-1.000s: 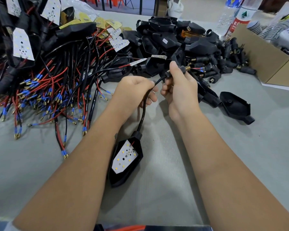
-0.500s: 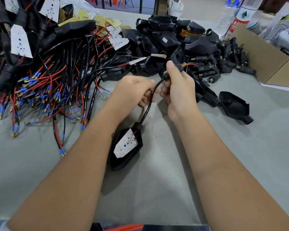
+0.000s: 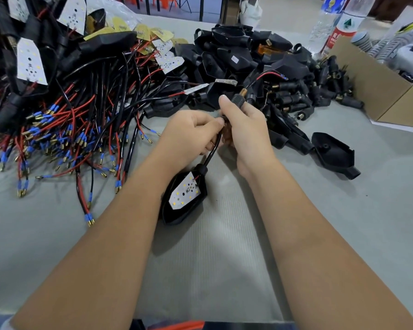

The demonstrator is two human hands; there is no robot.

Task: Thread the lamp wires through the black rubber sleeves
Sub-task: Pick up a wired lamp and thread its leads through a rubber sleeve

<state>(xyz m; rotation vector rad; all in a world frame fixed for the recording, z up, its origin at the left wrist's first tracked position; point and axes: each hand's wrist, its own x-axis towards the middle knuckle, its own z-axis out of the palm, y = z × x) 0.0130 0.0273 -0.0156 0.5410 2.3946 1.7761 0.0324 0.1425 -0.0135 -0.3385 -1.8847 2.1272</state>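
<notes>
The wires (image 3: 270, 74) now stick out beyond the upright sleeve (image 3: 237, 99) that the right hand (image 3: 244, 129) grips; left hand (image 3: 188, 133) pinches cable (image 3: 211, 152).

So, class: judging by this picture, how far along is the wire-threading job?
Done: red and black wires emerge past the ribbed black rubber sleeve. In hand: right hand grips it, left hand pinches the cable. Left: the heap of unsleeved lamps.

Grey table (image 3: 343, 234): wired lamps heap (image 3: 57, 103), black housings pile (image 3: 248, 63), cardboard box (image 3: 379, 86).
</notes>
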